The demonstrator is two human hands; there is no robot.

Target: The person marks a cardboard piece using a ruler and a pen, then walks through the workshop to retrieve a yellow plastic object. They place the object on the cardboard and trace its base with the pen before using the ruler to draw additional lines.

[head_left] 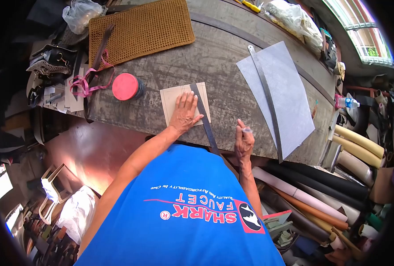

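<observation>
Pressure from the left hand [185,111], spread flat, should pin the cream card [172,101] and steel ruler [204,119] beneath it firmly, while the right hand [244,142], gripping a pen [246,130], rests beside the ruler's edge.

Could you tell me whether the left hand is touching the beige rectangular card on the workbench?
Touching: the head view shows the left hand pressed flat on the beige rectangular card, fingers spread beside the metal ruler.
</observation>
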